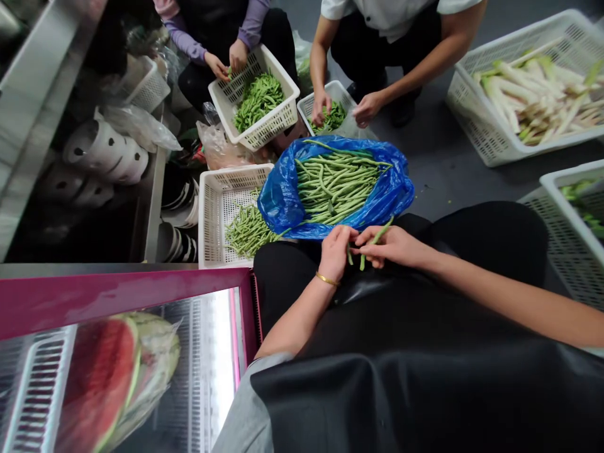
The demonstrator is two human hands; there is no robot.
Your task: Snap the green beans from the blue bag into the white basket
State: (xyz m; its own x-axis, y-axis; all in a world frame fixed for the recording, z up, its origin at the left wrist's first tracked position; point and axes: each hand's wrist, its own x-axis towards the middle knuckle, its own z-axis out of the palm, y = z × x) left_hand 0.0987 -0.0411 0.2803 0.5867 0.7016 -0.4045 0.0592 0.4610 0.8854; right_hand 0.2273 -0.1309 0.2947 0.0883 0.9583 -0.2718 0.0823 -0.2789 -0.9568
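Note:
My left hand (pixel 336 251), with a gold bangle at the wrist, is closed on a short piece of green bean (pixel 350 254). Close beside it on the right, my right hand (pixel 391 245) pinches green bean pieces (pixel 382 232) between thumb and fingers. Both hands are over my lap, at the near edge of a blue plastic bag (pixel 282 195) full of long green beans (pixel 337 182). Left of the bag, a white basket (pixel 212 217) holds short bean pieces (pixel 248 231).
Two people crouch opposite, their hands at white baskets (pixel 278 129) of green pieces. A large basket (pixel 486 135) of white-stemmed vegetables stands at right, another basket (pixel 573 223) below it. A pink-framed glass case (pixel 189 280) with cut watermelon (pixel 106 371) is at lower left.

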